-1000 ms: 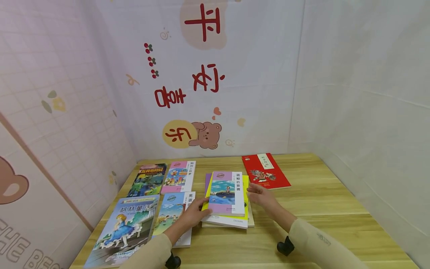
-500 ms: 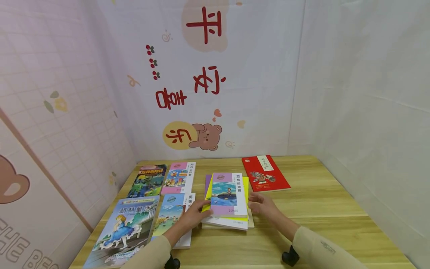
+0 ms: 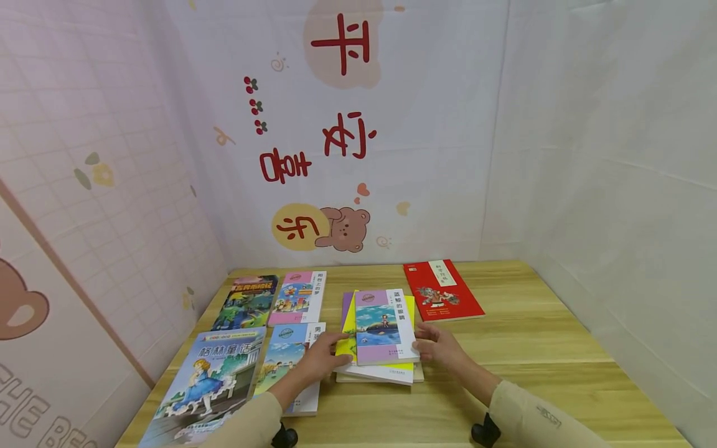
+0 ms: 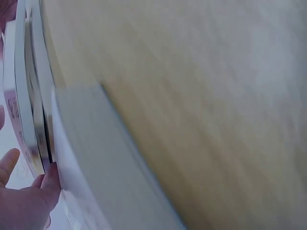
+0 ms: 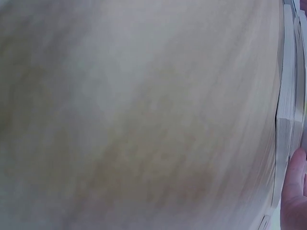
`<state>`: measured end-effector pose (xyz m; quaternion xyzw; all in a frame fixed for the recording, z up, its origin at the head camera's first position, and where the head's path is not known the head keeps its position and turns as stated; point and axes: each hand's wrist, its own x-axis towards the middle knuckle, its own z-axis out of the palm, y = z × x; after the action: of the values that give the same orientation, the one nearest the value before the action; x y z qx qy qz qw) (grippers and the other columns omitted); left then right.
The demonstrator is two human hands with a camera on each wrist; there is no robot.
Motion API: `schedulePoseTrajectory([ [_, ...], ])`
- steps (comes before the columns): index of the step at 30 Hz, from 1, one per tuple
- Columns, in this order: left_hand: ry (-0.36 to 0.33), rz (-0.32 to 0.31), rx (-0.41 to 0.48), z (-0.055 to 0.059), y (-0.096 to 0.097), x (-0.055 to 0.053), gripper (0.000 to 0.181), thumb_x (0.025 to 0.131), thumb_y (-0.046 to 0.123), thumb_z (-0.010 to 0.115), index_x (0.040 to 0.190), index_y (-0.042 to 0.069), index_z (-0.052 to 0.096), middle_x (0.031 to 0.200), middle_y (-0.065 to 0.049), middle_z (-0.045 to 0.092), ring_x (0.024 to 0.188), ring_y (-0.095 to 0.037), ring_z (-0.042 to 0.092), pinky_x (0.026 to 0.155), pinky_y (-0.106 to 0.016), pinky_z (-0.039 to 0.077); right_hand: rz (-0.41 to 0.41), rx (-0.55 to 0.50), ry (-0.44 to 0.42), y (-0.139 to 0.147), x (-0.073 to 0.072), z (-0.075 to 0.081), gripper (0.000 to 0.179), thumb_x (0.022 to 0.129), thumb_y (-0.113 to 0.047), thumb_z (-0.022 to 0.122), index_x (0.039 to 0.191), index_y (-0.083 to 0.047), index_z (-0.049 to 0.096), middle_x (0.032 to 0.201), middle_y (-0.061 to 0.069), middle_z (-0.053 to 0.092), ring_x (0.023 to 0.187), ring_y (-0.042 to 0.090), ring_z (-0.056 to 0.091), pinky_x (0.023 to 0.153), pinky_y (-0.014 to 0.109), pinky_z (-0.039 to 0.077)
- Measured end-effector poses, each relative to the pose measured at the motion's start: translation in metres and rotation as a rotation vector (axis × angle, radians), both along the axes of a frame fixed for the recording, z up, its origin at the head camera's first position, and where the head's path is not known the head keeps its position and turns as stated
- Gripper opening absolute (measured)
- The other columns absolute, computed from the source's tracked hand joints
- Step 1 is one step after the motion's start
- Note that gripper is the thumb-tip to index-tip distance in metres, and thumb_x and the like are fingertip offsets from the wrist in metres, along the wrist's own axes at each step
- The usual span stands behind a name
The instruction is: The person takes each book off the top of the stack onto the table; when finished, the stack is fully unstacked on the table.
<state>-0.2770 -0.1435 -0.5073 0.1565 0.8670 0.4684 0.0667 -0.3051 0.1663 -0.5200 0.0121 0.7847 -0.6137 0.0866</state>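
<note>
A small stack of books lies mid-table. On top is a lilac-and-white paperback [image 3: 386,326] with a sea picture, slightly turned over a yellow-covered book [image 3: 348,350]. My right hand [image 3: 442,348] pinches the top paperback at its right edge, thumb on the white strip. At the stack's left side my left hand [image 3: 322,358] touches the yellow book, its thumb at the cover's lower left. In the left wrist view, the left fingers [image 4: 50,187] lie beside the page edges; in the right wrist view, a right finger [image 5: 293,177] runs up along the stack's side.
Left of the stack lie a blue boy-story book [image 3: 282,361], a large fairy-tale book [image 3: 207,386], a pink-and-white book [image 3: 297,298] and a dark green book [image 3: 246,302]. A red book [image 3: 445,289] lies behind right. Printed cloth walls [image 3: 426,155] enclose the wooden table [image 3: 532,361].
The top paperback has slid right and turned slightly, away from my left thumb, uncovering more of the yellow book. My right hand, earlier beside the stack, now has its thumb on that paperback.
</note>
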Motion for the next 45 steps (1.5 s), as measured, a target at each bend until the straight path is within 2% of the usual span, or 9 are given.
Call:
schedulePoseTrajectory([
  [3, 0.003, 0.01, 0.005, 0.003, -0.007, 0.0, 0.055, 0.094, 0.019, 0.071, 0.142, 0.001, 0.051, 0.142, -0.026, 0.043, 0.127, -0.048, 0.045, 0.098, -0.058, 0.044, 0.005, -0.004, 0.004, -0.001, 0.001, 0.001, 0.066, 0.087, -0.011, 0.075, 0.146, -0.001, 0.047, 0.13, 0.017, 0.059, 0.101, 0.025, 0.064, 0.083, 0.038, 0.057],
  [6, -0.001, 0.016, 0.014, 0.003, -0.012, -0.001, 0.059, 0.093, 0.019, 0.071, 0.144, 0.0, 0.049, 0.126, -0.031, 0.049, 0.111, -0.045, 0.051, 0.083, -0.051, 0.048, 0.011, -0.008, 0.005, -0.002, 0.003, 0.002, 0.066, 0.088, -0.01, 0.074, 0.147, -0.001, 0.046, 0.13, 0.017, 0.059, 0.101, 0.025, 0.064, 0.084, 0.04, 0.057],
  [10, -0.018, 0.023, 0.008, 0.001, -0.016, -0.001, 0.061, 0.092, 0.02, 0.073, 0.146, 0.003, 0.049, 0.12, -0.027, 0.051, 0.103, -0.038, 0.048, 0.074, -0.044, 0.04, 0.012, -0.003, -0.004, -0.003, 0.006, 0.003, 0.068, 0.087, -0.01, 0.075, 0.147, -0.001, 0.045, 0.127, 0.016, 0.059, 0.098, 0.024, 0.063, 0.084, 0.04, 0.057],
  [13, -0.034, 0.02, 0.008, -0.001, -0.017, -0.001, 0.062, 0.091, 0.02, 0.074, 0.146, 0.004, 0.049, 0.13, -0.019, 0.049, 0.11, -0.033, 0.047, 0.078, -0.043, 0.04, 0.014, 0.009, -0.011, -0.002, 0.008, 0.003, 0.07, 0.085, -0.011, 0.077, 0.147, -0.002, 0.046, 0.124, 0.015, 0.06, 0.097, 0.024, 0.062, 0.084, 0.038, 0.057],
  [18, -0.014, -0.005, -0.007, -0.003, -0.016, -0.004, 0.06, 0.092, 0.019, 0.073, 0.144, 0.0, 0.05, 0.109, -0.018, 0.047, 0.087, -0.026, 0.042, 0.066, -0.038, 0.033, 0.02, 0.02, -0.013, -0.001, 0.009, 0.002, 0.07, 0.082, -0.012, 0.081, 0.144, -0.005, 0.05, 0.12, 0.013, 0.06, 0.097, 0.025, 0.061, 0.082, 0.038, 0.057],
  [20, -0.006, -0.011, -0.02, -0.004, -0.016, -0.004, 0.06, 0.092, 0.02, 0.073, 0.144, -0.001, 0.049, 0.109, -0.017, 0.047, 0.083, -0.025, 0.041, 0.065, -0.036, 0.033, 0.022, 0.027, -0.011, -0.001, 0.009, 0.001, 0.069, 0.082, -0.012, 0.081, 0.143, -0.006, 0.051, 0.119, 0.013, 0.061, 0.097, 0.025, 0.061, 0.082, 0.038, 0.058],
  [34, -0.029, 0.001, -0.036, -0.01, -0.016, -0.005, 0.062, 0.091, 0.022, 0.074, 0.144, 0.002, 0.05, 0.129, -0.017, 0.047, 0.095, -0.028, 0.042, 0.072, -0.041, 0.035, -0.009, 0.065, -0.028, 0.002, 0.007, 0.004, 0.064, 0.085, -0.011, 0.078, 0.142, -0.001, 0.052, 0.114, 0.013, 0.064, 0.093, 0.024, 0.062, 0.08, 0.037, 0.058],
  [39, -0.02, -0.004, -0.037, -0.011, -0.017, -0.004, 0.062, 0.092, 0.022, 0.073, 0.144, 0.001, 0.049, 0.127, -0.016, 0.047, 0.095, -0.028, 0.041, 0.071, -0.042, 0.034, -0.019, 0.03, -0.033, 0.004, 0.008, 0.008, 0.06, 0.086, -0.01, 0.075, 0.14, 0.003, 0.052, 0.116, 0.014, 0.064, 0.092, 0.024, 0.062, 0.083, 0.038, 0.056],
  [45, -0.018, 0.007, -0.041, -0.01, -0.016, -0.004, 0.061, 0.091, 0.02, 0.074, 0.144, 0.001, 0.049, 0.13, -0.018, 0.047, 0.098, -0.029, 0.043, 0.074, -0.042, 0.036, 0.027, -0.021, -0.045, 0.007, 0.009, 0.011, 0.057, 0.086, -0.013, 0.075, 0.138, 0.0, 0.055, 0.118, 0.011, 0.066, 0.094, 0.023, 0.063, 0.089, 0.044, 0.053],
])
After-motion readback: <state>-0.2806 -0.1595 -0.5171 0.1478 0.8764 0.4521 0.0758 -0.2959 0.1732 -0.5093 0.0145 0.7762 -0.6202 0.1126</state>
